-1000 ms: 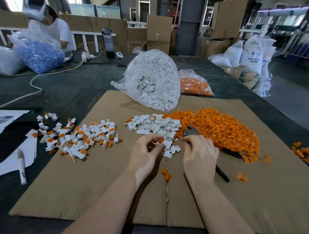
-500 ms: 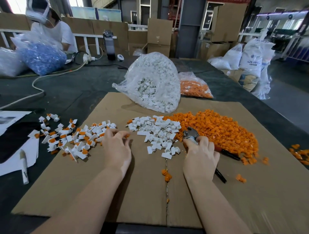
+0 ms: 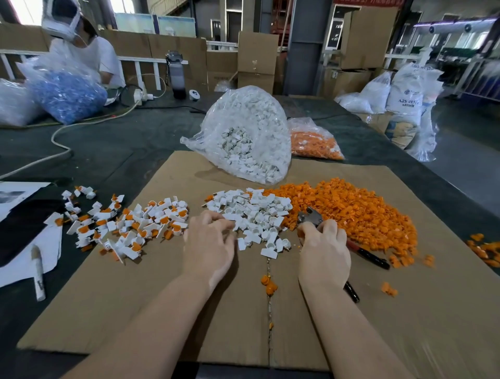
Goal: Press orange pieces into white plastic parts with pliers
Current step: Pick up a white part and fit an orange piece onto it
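White parts [image 3: 251, 213], loose heap mid-cardboard beside orange pieces [image 3: 351, 211]: small, light, stiff, likely skittish, best pinched singly by the flat tab; left hand [image 3: 209, 243] fingers curled at heap edge, grasp indiscernible; right hand [image 3: 323, 249] grips pliers [image 3: 309, 217].

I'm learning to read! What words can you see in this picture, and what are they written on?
"ABS RESI...", cut off, with a blurred line beneath: on the white sack at the right.
Marker pen at the left: print too blurred to read.
Red sign at the top: too blurred.
Cardboard boxes: marks too small.
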`<state>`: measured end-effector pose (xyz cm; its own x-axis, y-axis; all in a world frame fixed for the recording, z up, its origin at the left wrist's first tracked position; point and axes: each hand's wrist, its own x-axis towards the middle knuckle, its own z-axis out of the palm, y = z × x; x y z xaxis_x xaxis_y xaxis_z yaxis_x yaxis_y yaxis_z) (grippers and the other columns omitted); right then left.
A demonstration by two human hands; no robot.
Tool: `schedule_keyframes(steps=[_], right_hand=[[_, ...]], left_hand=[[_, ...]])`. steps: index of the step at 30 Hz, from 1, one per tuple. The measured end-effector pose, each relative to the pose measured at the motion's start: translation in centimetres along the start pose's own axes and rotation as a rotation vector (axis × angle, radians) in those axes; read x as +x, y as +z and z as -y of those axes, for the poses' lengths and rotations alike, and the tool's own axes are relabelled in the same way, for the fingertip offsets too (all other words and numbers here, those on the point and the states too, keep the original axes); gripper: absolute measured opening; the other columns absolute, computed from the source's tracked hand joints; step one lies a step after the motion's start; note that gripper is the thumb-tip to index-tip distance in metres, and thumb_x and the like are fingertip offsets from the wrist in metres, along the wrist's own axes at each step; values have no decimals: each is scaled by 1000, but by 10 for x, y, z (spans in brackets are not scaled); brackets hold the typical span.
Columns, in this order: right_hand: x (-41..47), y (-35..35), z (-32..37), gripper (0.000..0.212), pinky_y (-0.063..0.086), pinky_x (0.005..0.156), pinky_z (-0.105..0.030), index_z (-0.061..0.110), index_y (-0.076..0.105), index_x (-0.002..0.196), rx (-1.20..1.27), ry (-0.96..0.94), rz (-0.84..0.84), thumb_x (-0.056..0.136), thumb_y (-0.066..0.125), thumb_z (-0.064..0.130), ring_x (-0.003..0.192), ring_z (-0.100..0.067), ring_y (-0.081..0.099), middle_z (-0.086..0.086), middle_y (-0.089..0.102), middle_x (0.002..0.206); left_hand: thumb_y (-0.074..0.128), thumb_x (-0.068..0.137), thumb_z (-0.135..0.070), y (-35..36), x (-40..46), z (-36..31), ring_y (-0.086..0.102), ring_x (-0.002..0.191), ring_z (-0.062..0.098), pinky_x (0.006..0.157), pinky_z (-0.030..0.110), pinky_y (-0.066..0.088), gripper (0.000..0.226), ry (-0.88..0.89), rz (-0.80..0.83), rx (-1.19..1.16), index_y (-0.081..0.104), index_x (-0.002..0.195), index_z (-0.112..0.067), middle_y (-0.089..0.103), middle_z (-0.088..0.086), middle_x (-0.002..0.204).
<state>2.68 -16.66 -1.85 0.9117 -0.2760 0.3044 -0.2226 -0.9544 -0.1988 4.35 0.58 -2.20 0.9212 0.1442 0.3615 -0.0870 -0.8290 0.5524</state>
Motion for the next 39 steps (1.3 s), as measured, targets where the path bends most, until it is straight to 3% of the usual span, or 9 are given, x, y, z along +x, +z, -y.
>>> schedule_keyframes(steps=[4,8,15,20,27,31,35,39], right_hand=[[0,1,-1,30,38,81,-29,26,48,118,19,-14,0,93,48,9,107,-22,35,-5,37,121],[1,2,-3,29,38,82,-29,27,51,119,33,-62,1,94,48,11,106,-21,36,-3,38,119],[-2,0,-1,40,38,85,-30,25,54,123,49,-82,2,91,40,6,106,-22,36,-5,40,120],[-3,1,-2,40,37,83,-27,25,50,123,33,-75,-7,90,45,3,105,-21,35,-3,37,118],[-2,2,-3,18,32,81,-31,22,60,108,32,-81,-72,93,54,14,100,-22,40,-3,45,110],[-4,0,-2,5,43,68,-40,10,72,78,319,-196,-304,76,75,8,77,-30,54,-10,59,83],[-8,-1,-3,10,50,70,-30,7,73,83,560,-336,-298,76,72,0,75,-22,63,-4,68,78],[-10,-3,-3,13,50,73,-26,9,72,93,674,-290,-193,83,66,2,80,-14,65,2,71,84]], left_hand=[[57,89,-40,9,-1,-8,33,112,13,86,23,21,27,-6,137,-15,69,107,-25,46,-10,109],[60,88,-39,7,-1,-7,37,110,12,86,24,24,20,19,155,-61,70,99,-26,42,-13,101],[55,89,-44,8,-4,-6,38,109,10,84,28,23,24,75,205,-49,69,103,-31,48,-14,105],[56,88,-45,6,-5,-5,41,106,9,84,30,25,21,109,233,-61,68,98,-32,46,-17,98],[56,88,-44,5,-7,-7,40,101,5,84,25,28,19,218,288,-103,62,99,-30,46,-16,96],[62,87,-33,2,-10,-10,50,84,-1,71,9,38,8,192,283,-229,58,94,-32,50,-19,88],[68,84,-22,3,-10,-13,48,74,-14,67,-4,36,24,153,230,-274,65,108,-24,53,-18,87],[66,85,-28,4,-11,-18,53,83,1,69,-3,32,12,98,182,-297,73,91,-21,60,-12,88]])
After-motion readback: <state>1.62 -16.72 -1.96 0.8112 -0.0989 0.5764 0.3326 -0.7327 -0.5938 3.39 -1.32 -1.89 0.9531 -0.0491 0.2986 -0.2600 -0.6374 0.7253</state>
